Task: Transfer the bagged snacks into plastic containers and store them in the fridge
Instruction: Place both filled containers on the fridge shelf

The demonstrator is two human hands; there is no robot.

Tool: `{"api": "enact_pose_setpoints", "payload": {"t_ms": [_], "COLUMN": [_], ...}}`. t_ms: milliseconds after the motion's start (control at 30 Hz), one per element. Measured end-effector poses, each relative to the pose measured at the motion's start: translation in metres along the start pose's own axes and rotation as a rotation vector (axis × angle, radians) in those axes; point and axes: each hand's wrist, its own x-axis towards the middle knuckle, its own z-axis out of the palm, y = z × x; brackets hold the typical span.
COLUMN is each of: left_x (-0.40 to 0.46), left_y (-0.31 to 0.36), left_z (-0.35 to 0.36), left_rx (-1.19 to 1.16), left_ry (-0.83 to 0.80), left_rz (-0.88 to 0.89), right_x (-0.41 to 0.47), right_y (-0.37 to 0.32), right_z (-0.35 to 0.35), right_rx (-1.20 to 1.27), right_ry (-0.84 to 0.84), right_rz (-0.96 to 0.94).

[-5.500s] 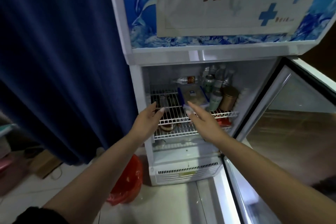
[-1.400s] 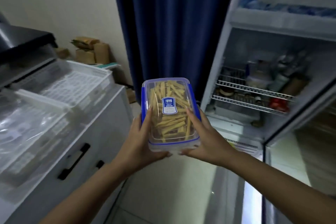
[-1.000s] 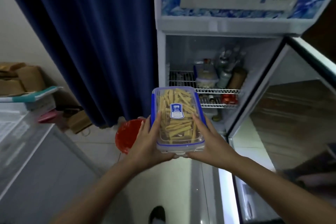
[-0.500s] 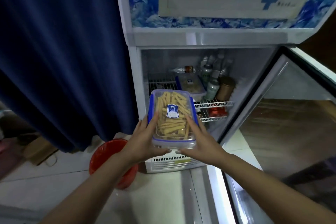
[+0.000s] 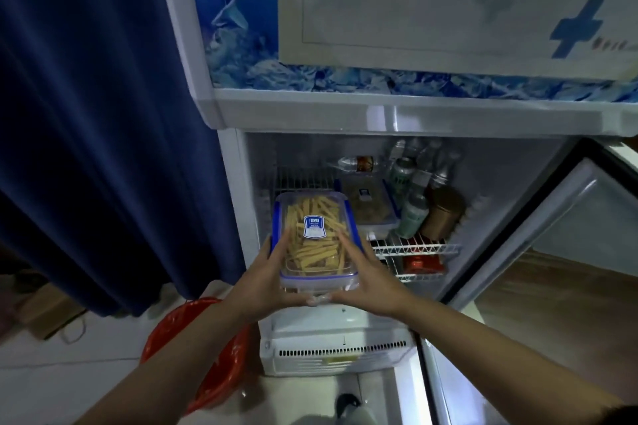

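Observation:
A clear plastic container [image 5: 312,241] with a blue-trimmed lid is full of yellow snack sticks. My left hand [image 5: 262,286] grips its left side and my right hand [image 5: 366,279] grips its right side. I hold it level in front of the open fridge [image 5: 397,114], at the left end of the upper wire shelf [image 5: 414,248]. A second lidded container [image 5: 367,207] sits on that shelf, just right of the one I hold.
Bottles and cans [image 5: 414,190] and a gold tin [image 5: 443,214] crowd the shelf's right side. The glass fridge door [image 5: 552,269] stands open to the right. A red basin [image 5: 193,352] sits on the floor at left, below a dark blue curtain [image 5: 103,114].
I have turned from the counter to the fridge and carried the container up and forward, close to the upper shelf. Both hands keep the same hold.

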Motion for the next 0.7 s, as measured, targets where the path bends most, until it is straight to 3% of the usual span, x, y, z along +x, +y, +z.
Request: {"api": "enact_pose_setpoints", "payload": {"t_ms": [400, 700], "left_x": [0.079, 0.093], "left_y": [-0.042, -0.065], "left_z": [0.038, 0.052], "left_rx": [0.116, 0.267], "left_ry": [0.020, -0.005], "left_rz": [-0.087, -0.213], "right_x": [0.086, 0.106], "right_y": [0.070, 0.078], "right_z": [0.000, 0.009], "right_rx": [-0.034, -0.175], "right_ry": [-0.068, -0.098], "right_rz": [-0.029, -0.022]}}
